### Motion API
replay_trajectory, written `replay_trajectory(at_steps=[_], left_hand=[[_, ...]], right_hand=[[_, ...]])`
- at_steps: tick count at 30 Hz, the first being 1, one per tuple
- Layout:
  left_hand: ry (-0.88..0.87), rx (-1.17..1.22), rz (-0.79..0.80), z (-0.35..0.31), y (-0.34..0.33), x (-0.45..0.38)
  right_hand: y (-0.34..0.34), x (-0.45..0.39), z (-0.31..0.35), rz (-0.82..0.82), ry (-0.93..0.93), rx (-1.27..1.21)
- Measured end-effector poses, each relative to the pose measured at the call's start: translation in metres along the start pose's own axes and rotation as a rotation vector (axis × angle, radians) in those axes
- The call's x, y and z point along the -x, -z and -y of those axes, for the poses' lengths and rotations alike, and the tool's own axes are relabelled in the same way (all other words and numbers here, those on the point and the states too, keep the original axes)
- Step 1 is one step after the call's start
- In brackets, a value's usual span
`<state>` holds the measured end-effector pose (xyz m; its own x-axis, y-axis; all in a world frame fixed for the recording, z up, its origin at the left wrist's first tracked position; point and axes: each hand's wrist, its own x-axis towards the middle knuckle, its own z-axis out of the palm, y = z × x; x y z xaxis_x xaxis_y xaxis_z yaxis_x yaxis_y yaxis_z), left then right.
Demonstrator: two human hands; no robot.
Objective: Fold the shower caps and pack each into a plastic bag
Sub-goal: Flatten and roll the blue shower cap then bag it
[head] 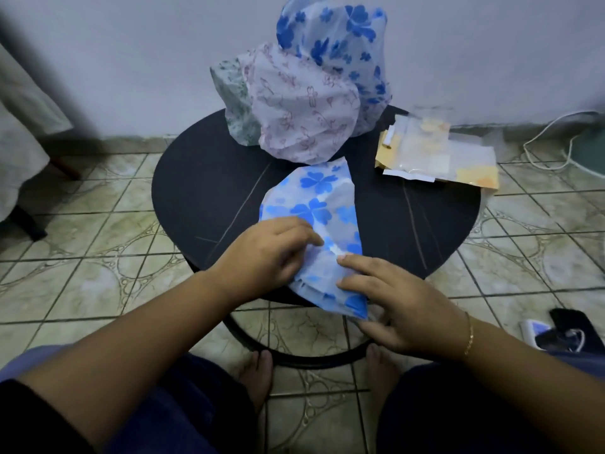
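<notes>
In the middle of the frame, a blue-flower shower cap (316,224) is lying flat on the round black table (203,178). The left hand (265,253) is pinching its near edge with curled fingers, likely to keep the fold from popping open. The right hand (393,309) is pressing down with straight fingers, gripping nothing, to flatten it. 3 more caps (307,90) are piling up at the top, waiting. Plastic bags (435,152) are sitting at the upper right, close by for packing.

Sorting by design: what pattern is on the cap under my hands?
Blue flowers on the cap, head view.
</notes>
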<state>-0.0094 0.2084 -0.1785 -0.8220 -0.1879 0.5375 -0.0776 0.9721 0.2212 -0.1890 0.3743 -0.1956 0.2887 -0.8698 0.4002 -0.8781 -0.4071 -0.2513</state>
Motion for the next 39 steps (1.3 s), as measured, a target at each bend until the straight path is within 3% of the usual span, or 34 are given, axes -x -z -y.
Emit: replay_trajectory(at_steps=[4, 10, 21, 26, 31, 35, 39], left_hand=[[-0.073, -0.071, 0.116, -0.013, 0.006, 0.022], [-0.026, -0.129, 0.163, -0.020, 0.006, 0.032], [0.226, 0.046, 0.112, -0.029, 0.008, 0.022], [0.432, 0.067, 0.035, -0.032, -0.004, 0.018], [0.581, 0.135, 0.142, -0.028, -0.002, 0.007], [0.652, 0.094, 0.240, -0.029, -0.002, 0.001], [0.670, 0.118, 0.248, -0.027, -0.003, 0.000]], right_hand=[[-0.004, 0.003, -0.005, -0.031, 0.019, -0.009], [-0.011, 0.009, -0.006, -0.099, -0.041, -0.022], [-0.008, -0.002, 0.010, -0.281, -0.591, -0.561], [-0.006, -0.012, 0.020, -0.402, -0.733, -0.710], [-0.011, -0.013, 0.024, -0.418, -0.715, -0.512], [-0.019, -0.010, 0.019, -0.420, -0.524, -0.318], [-0.021, -0.005, 0.008, -0.305, -0.332, 0.002]])
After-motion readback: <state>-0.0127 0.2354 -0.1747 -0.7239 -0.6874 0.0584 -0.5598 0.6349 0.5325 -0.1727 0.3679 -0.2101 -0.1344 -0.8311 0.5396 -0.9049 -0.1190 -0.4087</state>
